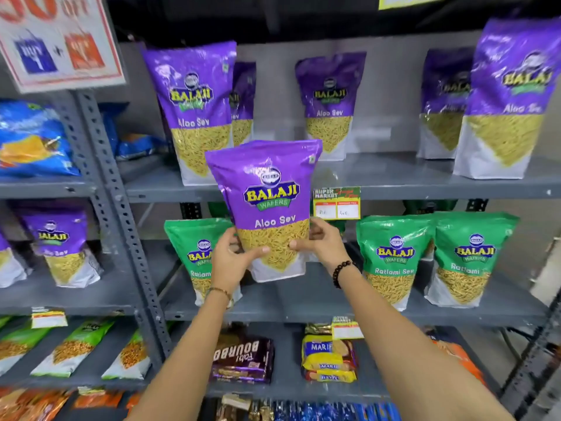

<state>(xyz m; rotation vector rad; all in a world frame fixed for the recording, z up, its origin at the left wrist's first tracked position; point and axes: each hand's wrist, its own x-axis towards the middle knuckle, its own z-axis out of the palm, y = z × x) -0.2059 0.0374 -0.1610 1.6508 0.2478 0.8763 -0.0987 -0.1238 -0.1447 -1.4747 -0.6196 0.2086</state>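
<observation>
Grey steel rack [121, 183], several tiers, snack stock throughout.

Upper shelf [394, 177]: purple Aloo Sev pouches stand upright, one at left [194, 110] with another tucked behind it, one mid-shelf and set back [329, 104], and two at right [510, 98]. A bare stretch of shelf lies between the left and middle pouches.

Middle shelf [303, 299]: green Ratlami Sev pouches, two side by side at right [394, 259] and one at left [194, 247], partly hidden by a wrist.

Held pouch [267, 202]: same purple Aloo Sev. It is upright, label facing the camera, and in mid-air in front of the rack. Its top overlaps the upper shelf's front edge, and its base hangs level with the green pouches. It rests on no shelf.

Left grip [233, 256]: fingers curl round the pouch's lower left edge, thumb on the front. Right grip [318, 244]: wraps the lower right edge the same way. Both pinch the pouch low down, with the top free.

Price tag [337, 203]: clipped to the upper shelf edge, just right of the held pouch.

Beaded bracelet [341, 271] on the right wrist.

Progress, as a judgement: the pouch is secured in both grips, but placing is not yet done. The likely slot is the bare stretch on the upper shelf. What is left is to lift the pouch over the edge, set it down upright and release it.
</observation>
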